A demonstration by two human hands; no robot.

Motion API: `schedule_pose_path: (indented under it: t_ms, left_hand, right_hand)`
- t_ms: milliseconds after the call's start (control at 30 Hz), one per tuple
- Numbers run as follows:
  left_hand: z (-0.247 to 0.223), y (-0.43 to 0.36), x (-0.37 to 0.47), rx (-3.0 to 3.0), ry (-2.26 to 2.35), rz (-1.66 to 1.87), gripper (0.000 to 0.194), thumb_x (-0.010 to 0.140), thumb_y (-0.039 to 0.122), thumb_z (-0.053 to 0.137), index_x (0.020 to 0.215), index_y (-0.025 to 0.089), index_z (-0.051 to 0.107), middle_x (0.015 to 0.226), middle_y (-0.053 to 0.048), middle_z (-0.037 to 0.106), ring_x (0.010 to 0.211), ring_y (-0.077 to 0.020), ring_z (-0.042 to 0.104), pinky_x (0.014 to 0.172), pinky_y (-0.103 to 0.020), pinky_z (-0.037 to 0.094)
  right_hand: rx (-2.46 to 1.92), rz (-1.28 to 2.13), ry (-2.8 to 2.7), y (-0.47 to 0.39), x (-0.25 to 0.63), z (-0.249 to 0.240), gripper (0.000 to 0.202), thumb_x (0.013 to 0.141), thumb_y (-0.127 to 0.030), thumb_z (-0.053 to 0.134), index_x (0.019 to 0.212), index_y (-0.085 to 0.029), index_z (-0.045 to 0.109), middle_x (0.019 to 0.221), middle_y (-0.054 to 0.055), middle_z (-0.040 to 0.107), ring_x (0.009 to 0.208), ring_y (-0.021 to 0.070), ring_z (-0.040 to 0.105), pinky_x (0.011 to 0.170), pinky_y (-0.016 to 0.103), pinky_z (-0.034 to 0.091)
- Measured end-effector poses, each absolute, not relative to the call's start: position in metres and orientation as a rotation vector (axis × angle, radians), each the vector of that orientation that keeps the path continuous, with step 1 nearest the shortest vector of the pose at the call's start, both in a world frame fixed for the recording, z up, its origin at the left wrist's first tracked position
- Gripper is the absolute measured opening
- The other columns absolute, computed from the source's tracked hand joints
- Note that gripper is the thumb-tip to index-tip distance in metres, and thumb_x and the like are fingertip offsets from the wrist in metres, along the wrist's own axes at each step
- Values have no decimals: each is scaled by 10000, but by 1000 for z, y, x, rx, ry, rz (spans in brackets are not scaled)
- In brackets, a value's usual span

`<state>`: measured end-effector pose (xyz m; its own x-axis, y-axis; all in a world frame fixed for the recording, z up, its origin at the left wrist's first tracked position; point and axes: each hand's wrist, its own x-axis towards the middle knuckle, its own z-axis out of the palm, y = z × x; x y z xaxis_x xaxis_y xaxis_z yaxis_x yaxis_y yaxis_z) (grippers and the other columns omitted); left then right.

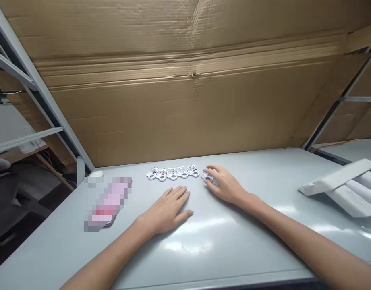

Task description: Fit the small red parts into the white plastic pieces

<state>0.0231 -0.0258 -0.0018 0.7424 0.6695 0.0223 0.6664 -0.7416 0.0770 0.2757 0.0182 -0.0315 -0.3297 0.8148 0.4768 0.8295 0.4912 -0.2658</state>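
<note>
My left hand (170,210) lies flat on the table with its fingers stretched out and holds nothing. Just beyond its fingertips, a row of several small white plastic parts (172,173), each with a round ring at its near end, runs side by side. At the right end of that row, my right hand (224,183) has its thumb and fingers curved around another such white part (207,176), which rests on the table. A narrow gap separates this part from the rest of the row. The fingers partly cover it.
A grey table (248,245) backs onto a tall cardboard wall (185,117). At left lie a blurred pink phone-like object (111,201) and a white rounded object (96,174). White foam-like pieces (348,189) stand at right. Metal frame posts (52,96) rise at the sides.
</note>
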Motion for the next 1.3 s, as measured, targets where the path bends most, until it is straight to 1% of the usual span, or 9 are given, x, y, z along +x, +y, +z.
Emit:
schedule_pose_path:
  t_ms: [67, 200, 367, 567, 700, 833, 967, 1133, 1300]
  left_hand:
    - [-2, -25, 23, 2870, 1092, 82, 543, 1020, 512, 325, 1424, 160, 417, 1500, -136, 422, 1380, -285, 383, 1133, -422, 278]
    - [-4, -24, 23, 2868, 1078, 108, 554, 1018, 522, 322, 1426, 159, 419, 1493, -136, 431, 1375, -287, 390, 1129, -416, 284]
    - [-4, -24, 21, 2843, 1094, 106, 567, 1013, 536, 328, 1429, 161, 416, 1504, -134, 416, 1367, -300, 403, 1122, -413, 299]
    - [-7, -22, 17, 2751, 1224, 82, 771, 977, 614, 343, 1510, 66, 247, 1588, -212, 170, 1464, -325, 201, 1166, -450, 246]
    - [-6, -23, 17, 2754, 1206, 95, 724, 1000, 566, 325, 1529, 88, 205, 1599, -196, 125, 1478, -309, 147, 1173, -456, 228]
    - [-4, -24, 18, 2808, 1095, 87, 610, 1034, 495, 278, 1537, 153, 237, 1611, -148, 131, 1479, -302, 153, 1174, -470, 214]
    - [-4, -22, 18, 2812, 1060, 86, 551, 1040, 490, 271, 1528, 234, 285, 1611, -86, 184, 1473, -296, 184, 1174, -481, 213]
    - [-3, -22, 18, 2792, 1063, 105, 556, 1033, 495, 309, 1517, 222, 319, 1602, -103, 207, 1462, -315, 213, 1164, -498, 232]
    - [-1, -23, 19, 2779, 1095, 81, 561, 1037, 496, 281, 1519, 212, 319, 1602, -110, 196, 1472, -310, 181, 1166, -500, 233]
  right_hand:
    - [-1372, -24, -2211, 20, 276, -33, 359, 922, -311, 476, 1220, -177, 626, 1286, 161, 607, 1190, 330, 562, 982, 483, 471]
    - [-1366, 44, -2239, 22, 282, -29, 273, 913, -316, 504, 1081, -208, 690, 1192, 130, 664, 1074, 313, 626, 927, 470, 506]
    - [-1244, 97, -2196, 15, 279, -25, 342, 881, -361, 577, 1172, -198, 653, 1224, 122, 664, 1110, 302, 618, 959, 449, 497]
    - [-1005, 395, -2367, -4, 257, -21, 445, 913, -310, 522, 1344, -203, 539, 1315, 121, 628, 1177, 277, 603, 991, 451, 492]
    - [-1107, 470, -2190, 2, 271, -6, 482, 913, -442, 530, 1354, -250, 544, 1389, 81, 585, 1274, 284, 537, 1069, 458, 431]
    - [-1425, 425, -1980, 23, 315, 5, 420, 941, -486, 427, 1138, -227, 692, 1243, 86, 684, 1146, 321, 622, 954, 449, 507]
    - [-1667, 357, -2121, 38, 359, 2, 318, 871, -426, 519, 1029, -226, 709, 1104, 92, 729, 1029, 320, 660, 869, 439, 525]
    - [-1738, 596, -2171, 43, 379, -2, 289, 800, -439, 602, 991, -241, 692, 1008, 72, 732, 883, 262, 689, 744, 348, 542]
    - [-1844, 532, -2042, 45, 376, -10, 374, 782, -467, 608, 1048, -205, 641, 1045, 107, 707, 876, 258, 675, 733, 354, 530]
